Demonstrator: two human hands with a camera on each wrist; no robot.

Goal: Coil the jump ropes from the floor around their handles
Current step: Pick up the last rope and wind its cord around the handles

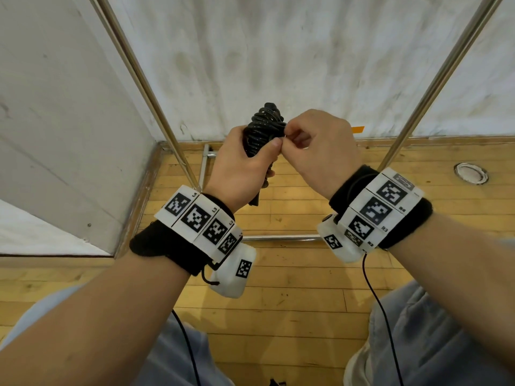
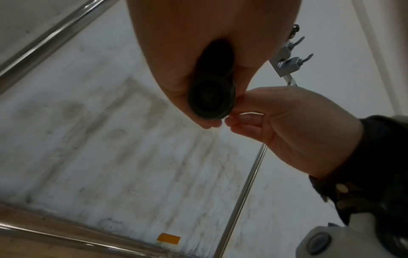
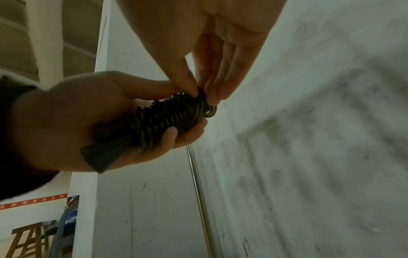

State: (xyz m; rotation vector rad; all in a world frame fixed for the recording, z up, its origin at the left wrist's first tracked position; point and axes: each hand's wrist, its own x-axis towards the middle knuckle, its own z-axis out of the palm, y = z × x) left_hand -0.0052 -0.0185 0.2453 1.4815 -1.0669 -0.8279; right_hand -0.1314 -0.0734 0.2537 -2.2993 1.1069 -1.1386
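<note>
Between the two raised hands, a black jump rope is being held up in front of the person, above the wooden floor. The left hand is wrapping its fingers and thumb around the bundle, gripping the handles together with the lower turns of the cord. The rope is sitting in many tight turns around the handles, forming a thick dark coil that is sticking out above the left hand's thumb. From the left wrist camera, the round black end of a handle is showing at the bottom of that fist, with the other hand just beside it.

The right hand is meeting the coil from the side, touching the left hand's thumb. Its thumb and fingers are curling in and pinching at the top turns of the cord; exactly which strand it is holding cannot be told, because the fingertips are covering it.

Both wrists are wearing black bands with white blocks carrying black-and-white square markers, and thin black cables are hanging down from them. Beyond the hands, two slanted metal poles are standing in front of a scuffed white wall, and a small orange tape patch is sitting low on that wall just past the right hand.
</note>
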